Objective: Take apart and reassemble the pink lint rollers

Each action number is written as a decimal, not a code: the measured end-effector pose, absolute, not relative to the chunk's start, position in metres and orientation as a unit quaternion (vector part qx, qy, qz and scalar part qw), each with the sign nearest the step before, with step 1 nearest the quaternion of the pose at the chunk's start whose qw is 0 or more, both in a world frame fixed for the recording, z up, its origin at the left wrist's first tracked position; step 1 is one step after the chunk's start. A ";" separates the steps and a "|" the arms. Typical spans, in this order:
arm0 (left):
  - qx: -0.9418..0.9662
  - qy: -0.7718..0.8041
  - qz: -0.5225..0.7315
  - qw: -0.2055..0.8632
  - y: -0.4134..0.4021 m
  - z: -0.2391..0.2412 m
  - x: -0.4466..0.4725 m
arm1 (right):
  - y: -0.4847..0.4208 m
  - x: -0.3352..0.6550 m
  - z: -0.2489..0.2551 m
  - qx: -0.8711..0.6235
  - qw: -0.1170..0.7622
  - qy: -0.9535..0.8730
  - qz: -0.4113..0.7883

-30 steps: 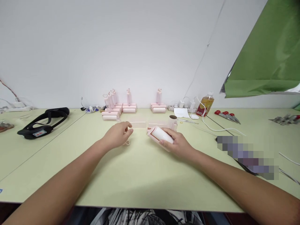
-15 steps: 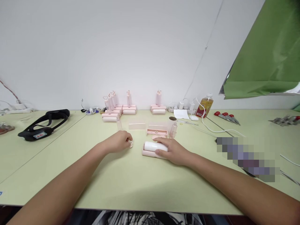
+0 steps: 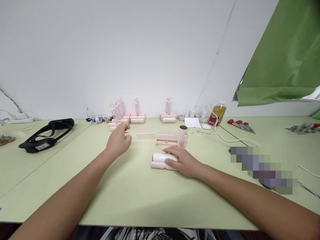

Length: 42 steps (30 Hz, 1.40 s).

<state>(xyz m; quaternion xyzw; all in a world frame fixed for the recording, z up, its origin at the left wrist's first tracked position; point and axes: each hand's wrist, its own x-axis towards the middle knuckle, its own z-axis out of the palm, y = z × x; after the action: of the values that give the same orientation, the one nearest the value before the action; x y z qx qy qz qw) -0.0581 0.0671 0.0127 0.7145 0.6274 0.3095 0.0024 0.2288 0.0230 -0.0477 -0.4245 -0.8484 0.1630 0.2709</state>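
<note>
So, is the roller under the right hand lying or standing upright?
Lying: the roller rests lengthwise on the table, right hand holding it.

A pale green table (image 3: 140, 200) stretches below a bare white wall (image 3: 125, 50), with a green sheet (image 3: 282, 60) hanging across the upper right of the frame. At centre left lies a black head strap (image 3: 46, 133). A white power strip (image 3: 18, 119) sits beyond it at the far left edge. Right of centre, along the wall, an amber bottle (image 3: 218, 114) with a red label stands just beside white chargers (image 3: 197, 114) and a white card (image 3: 192, 122). A white cable (image 3: 225, 135) trails from there toward the right. Red-handled screwdrivers (image 3: 240, 125) lie farther right, and grey metal tools (image 3: 303, 127) sit near the right edge. A pixelated patch (image 3: 262, 168) covers part of the table at lower right.
</note>
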 end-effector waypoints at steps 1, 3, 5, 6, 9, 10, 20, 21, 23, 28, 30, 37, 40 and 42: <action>0.696 0.640 0.325 -0.012 0.070 0.015 -0.061 | 0.023 0.229 -0.048 -0.426 0.269 -0.848 0.165; 0.670 0.659 0.342 -0.021 0.076 0.015 -0.068 | 0.022 0.228 -0.047 -0.429 0.267 -0.846 0.168; 0.654 0.677 0.337 0.000 0.083 0.011 -0.073 | 0.022 0.228 -0.047 -0.430 0.267 -0.846 0.168; 0.652 0.684 0.327 0.021 0.087 0.008 -0.075 | 0.022 0.228 -0.047 -0.430 0.268 -0.846 0.166; 0.668 0.680 0.293 0.081 0.099 -0.005 -0.079 | 0.023 0.228 -0.048 -0.425 0.269 -0.849 0.161; 0.673 0.675 0.287 0.093 0.103 -0.010 -0.080 | 0.023 0.229 -0.048 -0.424 0.269 -0.850 0.159; 0.770 0.563 0.275 0.119 0.089 -0.019 -0.057 | 0.020 0.227 -0.047 -0.417 0.299 -0.850 0.118; 0.804 0.523 0.265 0.100 0.080 -0.016 -0.051 | 0.018 0.225 -0.045 -0.409 0.318 -0.850 0.094; 0.858 0.456 0.228 0.061 0.060 -0.009 -0.038 | 0.012 0.222 -0.041 -0.380 0.356 -0.852 0.050; 0.929 0.351 0.111 -0.026 0.012 0.002 -0.011 | -0.009 0.211 -0.033 -0.285 0.374 -0.883 0.019; 0.938 0.330 0.108 -0.020 0.004 0.003 -0.008 | -0.015 0.209 -0.031 -0.271 0.372 -0.887 0.038; 0.867 0.376 0.274 0.177 0.024 -0.007 -0.020 | -0.012 0.216 -0.031 -0.344 0.462 -0.811 0.098; 0.797 0.397 0.353 0.286 0.032 -0.010 -0.022 | -0.008 0.219 -0.033 -0.376 0.497 -0.774 0.114; 0.746 0.397 0.387 0.370 0.033 -0.010 -0.021 | -0.007 0.220 -0.034 -0.378 0.507 -0.765 0.124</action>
<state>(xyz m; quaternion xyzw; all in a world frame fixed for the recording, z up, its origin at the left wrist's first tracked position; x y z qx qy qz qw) -0.0206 0.0335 -0.0099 0.7455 0.3968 0.3869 0.3702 0.2201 -0.0065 -0.0343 -0.3776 -0.7647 0.1235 0.5073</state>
